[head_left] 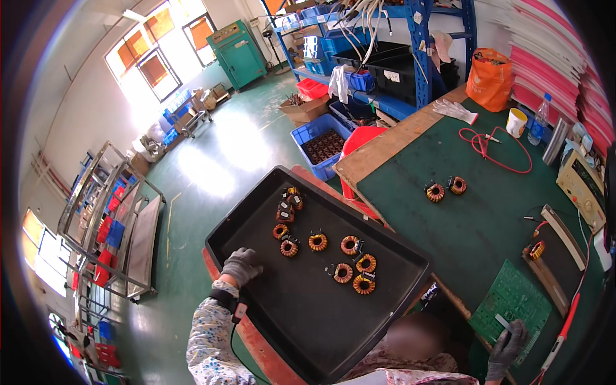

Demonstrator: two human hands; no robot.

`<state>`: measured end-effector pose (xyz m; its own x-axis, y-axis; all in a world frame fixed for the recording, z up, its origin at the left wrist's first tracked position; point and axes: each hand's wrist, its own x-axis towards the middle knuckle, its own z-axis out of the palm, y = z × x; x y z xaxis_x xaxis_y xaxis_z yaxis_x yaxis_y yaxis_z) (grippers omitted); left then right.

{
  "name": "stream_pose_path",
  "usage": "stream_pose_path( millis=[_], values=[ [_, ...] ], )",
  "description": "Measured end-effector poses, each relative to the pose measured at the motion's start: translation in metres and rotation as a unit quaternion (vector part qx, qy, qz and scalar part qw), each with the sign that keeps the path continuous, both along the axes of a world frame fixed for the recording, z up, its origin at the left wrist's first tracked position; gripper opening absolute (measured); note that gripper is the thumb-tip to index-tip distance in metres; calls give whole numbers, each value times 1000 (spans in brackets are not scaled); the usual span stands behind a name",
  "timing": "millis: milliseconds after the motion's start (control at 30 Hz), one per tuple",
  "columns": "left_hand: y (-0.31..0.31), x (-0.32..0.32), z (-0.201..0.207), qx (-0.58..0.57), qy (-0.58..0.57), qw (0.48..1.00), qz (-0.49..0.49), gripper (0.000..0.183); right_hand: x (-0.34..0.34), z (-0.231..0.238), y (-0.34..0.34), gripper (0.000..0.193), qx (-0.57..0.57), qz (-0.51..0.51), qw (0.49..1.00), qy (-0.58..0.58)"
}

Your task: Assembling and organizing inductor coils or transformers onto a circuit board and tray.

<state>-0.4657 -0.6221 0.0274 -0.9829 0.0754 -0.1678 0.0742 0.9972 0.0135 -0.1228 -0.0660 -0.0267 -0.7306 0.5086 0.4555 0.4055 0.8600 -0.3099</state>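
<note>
A black tray (256,218) of copper-wound coils (317,242) sat tilted beside the green bench (475,224). The left hand (241,265), gloved, gripped its near rim, fingers curled over the edge; the right hand (508,346) rested on a circuit board (507,305), fingers together. Judged step: carrying the tray; levelling it seemed needed next.

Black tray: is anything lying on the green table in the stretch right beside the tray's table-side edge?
Nothing visible. The left hand grips the black tray at its near-left rim. The green table is bare beside the tray; two loose copper coils lie farther back, and the right hand rests on a green circuit board nearer the person.
</note>
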Motion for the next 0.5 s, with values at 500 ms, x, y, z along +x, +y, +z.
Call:
stream_pose_path(
  millis=[500],
  values=[
    [114,33,23,263,-19,938,-226,46,-43,76,-31,21,-190,127,971,72]
  ],
)
